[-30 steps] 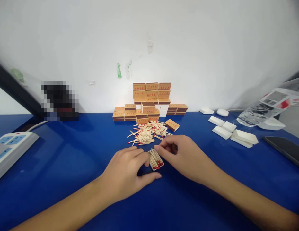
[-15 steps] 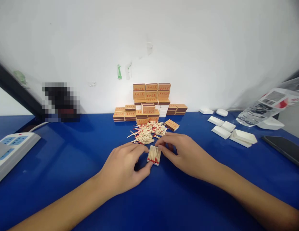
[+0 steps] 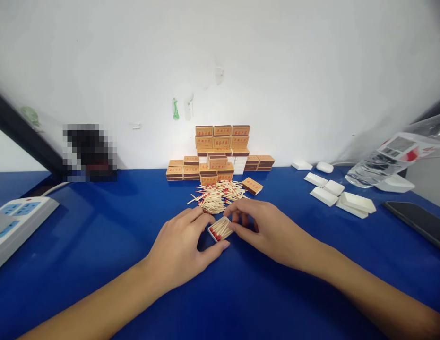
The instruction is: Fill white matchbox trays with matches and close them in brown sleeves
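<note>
A small white matchbox tray [image 3: 211, 235] filled with matches lies tilted on the blue tabletop, its red match heads toward the lower left. My right hand [image 3: 253, 219] pinches the tray's right end between thumb and fingers. Around its left end curves my left hand [image 3: 184, 241], thumb and forefinger spread apart; the thumb tip lies just below the tray. I cannot tell how firmly the left fingertips touch it. Just behind the hands is a loose pile of matches [image 3: 214, 196]. A closed matchbox [image 3: 252, 186] lies to the right of the pile.
Stacked matchboxes [image 3: 221, 141] stand against the wall. Empty white trays [image 3: 324, 195] lie to the right, near a white rounded case [image 3: 325, 167], a plastic bottle [image 3: 374, 163] and a phone [image 3: 418, 222]. A power strip [image 3: 24, 222] sits at the left.
The tray has turned, its match heads swinging from the near end toward the left. My right fingers have moved slightly left with it, and my left thumb now sits apart from its corner.
</note>
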`<state>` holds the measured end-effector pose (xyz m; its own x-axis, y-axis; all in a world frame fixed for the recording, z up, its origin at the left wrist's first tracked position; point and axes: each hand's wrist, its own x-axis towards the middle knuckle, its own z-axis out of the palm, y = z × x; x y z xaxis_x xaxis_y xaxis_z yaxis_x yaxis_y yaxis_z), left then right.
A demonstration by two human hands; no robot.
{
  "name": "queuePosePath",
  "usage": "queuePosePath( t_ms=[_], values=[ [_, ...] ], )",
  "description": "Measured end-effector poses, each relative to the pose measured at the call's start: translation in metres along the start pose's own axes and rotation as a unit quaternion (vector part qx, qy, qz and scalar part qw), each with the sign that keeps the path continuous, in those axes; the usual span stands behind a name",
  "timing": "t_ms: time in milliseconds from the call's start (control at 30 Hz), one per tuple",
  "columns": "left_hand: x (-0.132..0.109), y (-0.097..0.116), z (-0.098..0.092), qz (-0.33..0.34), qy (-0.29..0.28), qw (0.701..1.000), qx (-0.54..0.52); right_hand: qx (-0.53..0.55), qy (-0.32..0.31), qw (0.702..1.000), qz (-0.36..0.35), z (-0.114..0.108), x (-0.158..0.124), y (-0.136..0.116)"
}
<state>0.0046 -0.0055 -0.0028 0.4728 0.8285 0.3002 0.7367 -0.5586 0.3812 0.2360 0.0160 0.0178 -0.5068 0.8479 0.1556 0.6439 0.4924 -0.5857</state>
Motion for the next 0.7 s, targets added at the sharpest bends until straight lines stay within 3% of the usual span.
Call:
queuePosePath(
  t_ms=[367,467,600,700],
  values=[
    [-0.001,-0.001,0.000,0.037,-0.005,0.999,-0.027,0.024,-0.024,0.999,-0.031,0.002,-0.002,0.002],
    [0.000,-0.001,0.000,0.036,-0.009,0.999,-0.023,0.027,-0.018,0.999,-0.039,-0.006,-0.001,0.007],
    [0.000,0.001,0.000,0.041,-0.013,0.999,-0.013,-0.030,0.042,0.998,-0.035,-0.025,0.005,0.024],
    [0.000,0.001,0.000,0.043,-0.023,0.999,-0.011,-0.048,0.014,0.998,-0.038,-0.029,0.009,0.038]
  ],
)
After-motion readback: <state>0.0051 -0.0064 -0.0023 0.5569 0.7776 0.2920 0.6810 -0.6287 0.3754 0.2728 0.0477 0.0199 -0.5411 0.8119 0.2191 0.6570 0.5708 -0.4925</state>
